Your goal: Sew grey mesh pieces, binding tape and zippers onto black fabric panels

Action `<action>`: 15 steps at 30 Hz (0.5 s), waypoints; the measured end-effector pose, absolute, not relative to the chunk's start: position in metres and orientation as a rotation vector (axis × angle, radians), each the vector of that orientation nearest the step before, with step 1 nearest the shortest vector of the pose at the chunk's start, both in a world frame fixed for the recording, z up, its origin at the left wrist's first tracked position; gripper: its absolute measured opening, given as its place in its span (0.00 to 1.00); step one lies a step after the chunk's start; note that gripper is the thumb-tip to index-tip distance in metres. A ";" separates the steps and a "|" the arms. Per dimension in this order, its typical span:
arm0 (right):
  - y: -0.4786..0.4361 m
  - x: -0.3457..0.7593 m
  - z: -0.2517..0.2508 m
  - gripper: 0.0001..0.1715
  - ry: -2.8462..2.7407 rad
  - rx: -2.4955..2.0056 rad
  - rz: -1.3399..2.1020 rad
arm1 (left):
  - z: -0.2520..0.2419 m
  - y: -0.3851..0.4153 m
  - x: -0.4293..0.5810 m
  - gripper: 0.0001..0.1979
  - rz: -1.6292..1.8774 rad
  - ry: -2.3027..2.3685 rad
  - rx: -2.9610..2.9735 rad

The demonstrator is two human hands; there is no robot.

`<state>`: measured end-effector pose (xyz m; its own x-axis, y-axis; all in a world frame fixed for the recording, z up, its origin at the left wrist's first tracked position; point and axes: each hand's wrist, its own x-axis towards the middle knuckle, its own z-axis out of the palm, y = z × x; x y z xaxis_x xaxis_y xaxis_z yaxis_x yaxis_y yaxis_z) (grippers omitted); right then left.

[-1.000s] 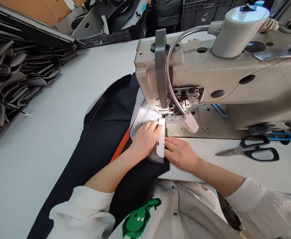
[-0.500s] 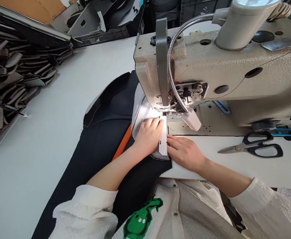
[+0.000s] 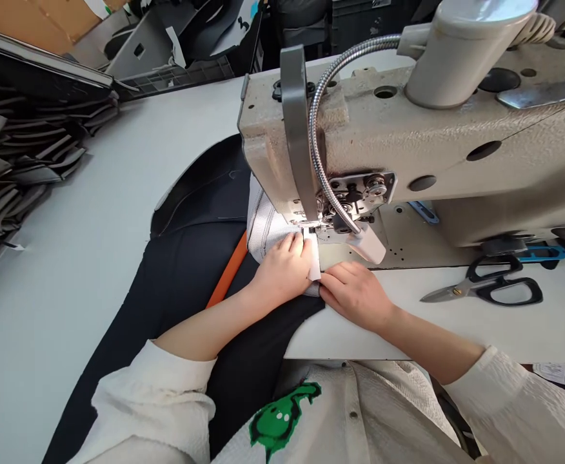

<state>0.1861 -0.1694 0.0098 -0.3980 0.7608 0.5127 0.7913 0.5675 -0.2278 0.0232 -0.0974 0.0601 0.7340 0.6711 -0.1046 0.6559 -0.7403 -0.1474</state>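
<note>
A beige sewing machine (image 3: 408, 135) stands on the white table (image 3: 69, 258). Under its presser foot lies a grey mesh piece (image 3: 266, 225) with a white strip (image 3: 313, 261) along its right edge, on top of dark fabric (image 3: 186, 270) with an orange band (image 3: 224, 280). My left hand (image 3: 282, 274) lies flat on the mesh, fingers pressing beside the strip. My right hand (image 3: 357, 293) rests on the table with its fingertips pinched at the near end of the strip. Both hands are just in front of the needle.
Black-handled scissors (image 3: 485, 290) lie on the table at the right. A gooseneck lamp (image 3: 360, 238) curves down over the needle area. Stacks of dark cut pieces (image 3: 26, 154) fill the far left. Crates and cardboard stand behind the table.
The white strip and mesh have fed toward the needle, so less strip shows in front of it. Both hands have followed it forward, closer together.
</note>
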 end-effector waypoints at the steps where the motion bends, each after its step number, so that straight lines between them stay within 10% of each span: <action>1: -0.167 0.186 0.008 0.13 -2.215 -1.243 -0.056 | 0.058 -0.093 0.022 0.25 0.193 -1.063 -2.832; 15: -0.148 0.183 0.009 0.07 -1.920 -1.419 0.567 | 0.053 -0.092 -0.007 0.23 -0.129 -0.941 -2.792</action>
<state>0.1826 -0.1477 0.0092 -0.1799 0.9488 0.2596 0.6556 0.3124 -0.6874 -0.0074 -0.0924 0.0527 0.7945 0.5901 0.1433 0.6069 -0.7797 -0.1539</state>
